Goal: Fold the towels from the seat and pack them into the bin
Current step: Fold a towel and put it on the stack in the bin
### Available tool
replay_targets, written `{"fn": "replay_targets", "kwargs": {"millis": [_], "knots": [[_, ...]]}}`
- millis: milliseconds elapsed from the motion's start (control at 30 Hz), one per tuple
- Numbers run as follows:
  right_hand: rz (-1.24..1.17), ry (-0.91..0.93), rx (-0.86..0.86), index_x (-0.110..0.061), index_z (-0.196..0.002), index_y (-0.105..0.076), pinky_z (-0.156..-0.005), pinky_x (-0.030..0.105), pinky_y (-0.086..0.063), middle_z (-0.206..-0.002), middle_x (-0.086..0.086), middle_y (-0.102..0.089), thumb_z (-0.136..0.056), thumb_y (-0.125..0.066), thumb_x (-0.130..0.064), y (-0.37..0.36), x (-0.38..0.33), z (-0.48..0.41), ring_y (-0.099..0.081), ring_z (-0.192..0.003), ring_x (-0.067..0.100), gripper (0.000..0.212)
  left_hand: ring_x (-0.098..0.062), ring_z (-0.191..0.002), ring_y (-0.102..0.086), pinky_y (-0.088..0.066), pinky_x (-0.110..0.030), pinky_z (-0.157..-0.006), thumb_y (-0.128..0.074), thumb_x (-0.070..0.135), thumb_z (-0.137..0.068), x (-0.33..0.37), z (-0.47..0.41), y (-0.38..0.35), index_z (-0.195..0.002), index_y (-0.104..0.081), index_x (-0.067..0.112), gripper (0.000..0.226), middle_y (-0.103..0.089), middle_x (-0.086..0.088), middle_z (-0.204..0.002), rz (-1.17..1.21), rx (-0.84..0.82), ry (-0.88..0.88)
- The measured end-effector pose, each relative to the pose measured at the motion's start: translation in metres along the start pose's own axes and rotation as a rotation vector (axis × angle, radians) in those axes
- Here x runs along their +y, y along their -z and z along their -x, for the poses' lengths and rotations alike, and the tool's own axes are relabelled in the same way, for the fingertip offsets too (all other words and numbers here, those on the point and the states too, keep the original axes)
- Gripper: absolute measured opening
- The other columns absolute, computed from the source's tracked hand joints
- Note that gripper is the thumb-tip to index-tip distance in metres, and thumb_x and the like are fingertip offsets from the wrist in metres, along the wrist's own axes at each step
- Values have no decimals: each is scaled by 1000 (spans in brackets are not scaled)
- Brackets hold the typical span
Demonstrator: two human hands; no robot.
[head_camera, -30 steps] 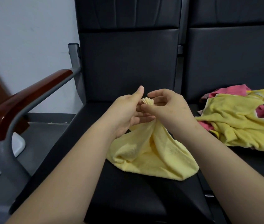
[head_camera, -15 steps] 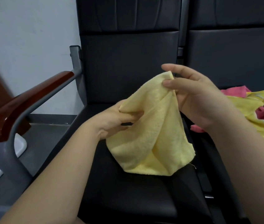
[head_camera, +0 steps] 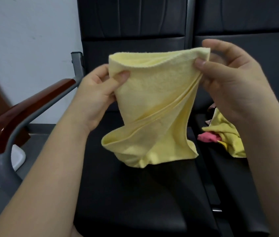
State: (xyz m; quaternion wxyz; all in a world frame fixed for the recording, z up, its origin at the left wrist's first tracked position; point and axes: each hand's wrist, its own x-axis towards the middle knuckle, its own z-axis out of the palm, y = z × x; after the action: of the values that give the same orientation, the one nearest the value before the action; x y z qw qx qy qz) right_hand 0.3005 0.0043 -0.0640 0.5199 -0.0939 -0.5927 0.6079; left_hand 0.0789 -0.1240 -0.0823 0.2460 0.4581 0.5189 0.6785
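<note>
While a wooden armrest [head_camera: 27, 108] sits left of the left hand [head_camera: 97, 94], that hand pinches the top left corner of a pale yellow towel [head_camera: 152, 106] between thumb and fingers. Stretched between both hands, the towel hangs twisted over the black seat [head_camera: 135, 194]. Its other top corner is pinched by the right hand [head_camera: 233, 82], below which lies a heap of yellow and pink towels [head_camera: 224, 135].

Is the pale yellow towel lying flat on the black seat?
No, left hand and right hand hold the pale yellow towel up by its top corners.
</note>
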Motion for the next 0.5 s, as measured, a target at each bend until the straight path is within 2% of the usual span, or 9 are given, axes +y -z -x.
{"fn": "replay_targets", "kwargs": {"millis": [133, 267, 367, 500], "knots": [[41, 91, -8, -2, -123, -59, -85, 31, -53, -87, -1, -73, -85, -71, 2, -3, -9, 1, -69, -88, 17, 40, -18, -109, -69, -56, -42, -97, -67, 23, -95, 18, 6, -1, -113, -68, 17, 20, -73, 1, -111, -47, 58, -94], [53, 161, -12, -2, -121, -59, -82, 26, -52, -85, -1, -74, -83, -73, 1, -9, -22, 3, -69, -87, 14, 41, -15, -102, -70, -56, -32, -87, -66, 23, -96, 37, 12, 0, -107, -68, 16, 13, -75, 4, -102, -46, 79, -175], [94, 171, -11, -9, -116, -60, -69, 21, -45, -81, -7, -73, -83, -75, -6, -11, -31, 5, -66, -78, 6, 37, -18, -99, -70, -56, -37, -88, -66, 21, -96, 49, 15, 6, -102, -67, 17, 7, -73, 2, -100, -42, 80, -206], [156, 95, 24, -17, -111, -65, -54, 17, -38, -89, -5, -74, -81, -78, -12, -11, -30, 4, -61, -71, 5, 33, -21, -99, -70, -57, -42, -92, -69, 23, -94, 53, 14, 13, -97, -70, 21, 4, -73, -1, -100, -111, 77, -162]]}}
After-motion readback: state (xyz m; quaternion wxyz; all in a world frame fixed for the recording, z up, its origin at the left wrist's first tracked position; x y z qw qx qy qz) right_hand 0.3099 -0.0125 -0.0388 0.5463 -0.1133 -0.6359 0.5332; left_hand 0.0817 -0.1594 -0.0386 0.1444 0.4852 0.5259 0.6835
